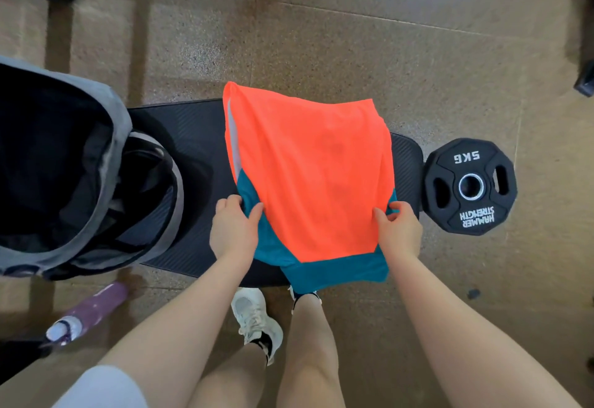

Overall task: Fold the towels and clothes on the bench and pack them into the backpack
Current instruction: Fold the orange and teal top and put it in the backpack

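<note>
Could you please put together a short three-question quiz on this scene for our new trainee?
1. True or false: the backpack is zipped shut.
2. Which hands hold the orange and teal garment? A) left only B) right only C) both
3. What weight is marked on the plate beside the bench?

Key: 1. False, it stands open on the bench. 2. C, left hand and right hand each pinch a near corner. 3. 5KG.

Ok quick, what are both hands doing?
Left hand: pinching the orange and teal shirt at its near left edge.
Right hand: pinching the shirt's near right edge.
</note>
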